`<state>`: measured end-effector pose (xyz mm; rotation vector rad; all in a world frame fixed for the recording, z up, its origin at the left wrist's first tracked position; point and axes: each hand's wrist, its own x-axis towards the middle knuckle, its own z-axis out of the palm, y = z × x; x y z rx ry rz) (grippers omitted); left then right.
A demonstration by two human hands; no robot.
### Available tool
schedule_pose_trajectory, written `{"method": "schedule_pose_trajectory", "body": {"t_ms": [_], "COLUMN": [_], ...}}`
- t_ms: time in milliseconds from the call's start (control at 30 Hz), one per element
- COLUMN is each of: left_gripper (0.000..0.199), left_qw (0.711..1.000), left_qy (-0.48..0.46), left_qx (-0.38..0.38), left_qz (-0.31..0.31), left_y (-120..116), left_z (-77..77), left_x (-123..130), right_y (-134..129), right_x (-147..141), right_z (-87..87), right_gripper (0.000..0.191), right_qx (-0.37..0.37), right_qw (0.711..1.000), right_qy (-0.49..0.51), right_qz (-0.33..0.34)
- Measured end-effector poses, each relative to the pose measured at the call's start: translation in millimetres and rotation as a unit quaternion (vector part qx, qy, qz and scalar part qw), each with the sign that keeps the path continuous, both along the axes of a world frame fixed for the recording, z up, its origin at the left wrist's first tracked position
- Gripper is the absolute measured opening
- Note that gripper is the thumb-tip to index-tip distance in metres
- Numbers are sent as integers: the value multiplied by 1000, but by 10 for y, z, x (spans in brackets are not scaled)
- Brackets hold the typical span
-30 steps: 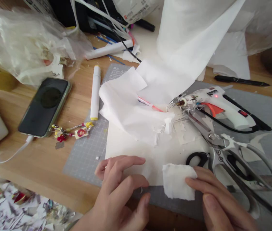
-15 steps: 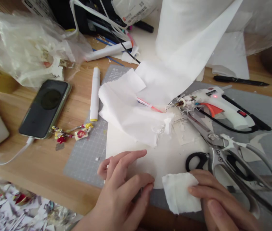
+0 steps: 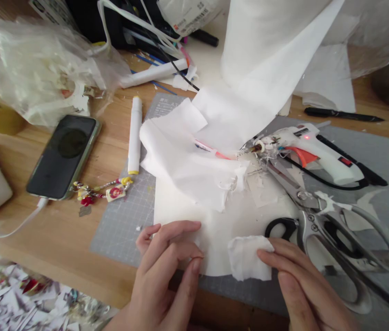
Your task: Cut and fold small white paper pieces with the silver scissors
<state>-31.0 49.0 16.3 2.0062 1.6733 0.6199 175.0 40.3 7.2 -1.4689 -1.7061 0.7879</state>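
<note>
My right hand (image 3: 297, 276) holds a small, slightly crumpled square white piece (image 3: 247, 258), cloth or paper, by its right edge. To the left of it is my left hand (image 3: 170, 266), thumb and forefinger pinched together; whatever may be between them is too small to make out. Under and beyond the hands lies a white sheet (image 3: 211, 248) on a grey cutting mat (image 3: 121, 230). Large metal scissors (image 3: 314, 220) rest just past my right hand. Behind them a white hot glue gun (image 3: 328, 156) lies on its side, its red light on.
A white roll (image 3: 270, 41) stands at the back, its loose end (image 3: 180, 156) draped over the mat. On the left are a marker (image 3: 135, 138), a phone (image 3: 63, 156) on a cable and a beaded charm strap (image 3: 111, 191). Paper scraps (image 3: 15, 294) fill the space below the table edge.
My right hand has shifted slightly left and up with the white piece, which has tilted. My left hand has drawn a little to the left, its thumb and forefinger still together.
</note>
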Motion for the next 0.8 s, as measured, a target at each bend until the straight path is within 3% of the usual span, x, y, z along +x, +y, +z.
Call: {"method": "schedule_pose_trajectory", "body": {"t_ms": [333, 567, 667, 800], "left_gripper": [12, 18, 18, 19], "left_qw": [997, 983, 987, 998], "left_qy": [-56, -159, -139, -46], "left_qx": [-8, -41, -20, 10], "left_qz": [52, 78, 74, 45], "left_y": [-9, -41, -32, 20], "left_z": [-54, -92, -108, -93], "left_x": [23, 50, 41, 50], "right_y": [-43, -30, -25, -22], "right_x": [43, 43, 30, 14], "right_z": [-19, -8, -1, -4], "right_gripper": [39, 41, 41, 41], "right_qx": [7, -5, -9, -9], "right_qw": [1000, 1000, 1000, 1000], "right_qy": [-16, -28, -19, -13], "right_qz": [1, 6, 11, 7]}}
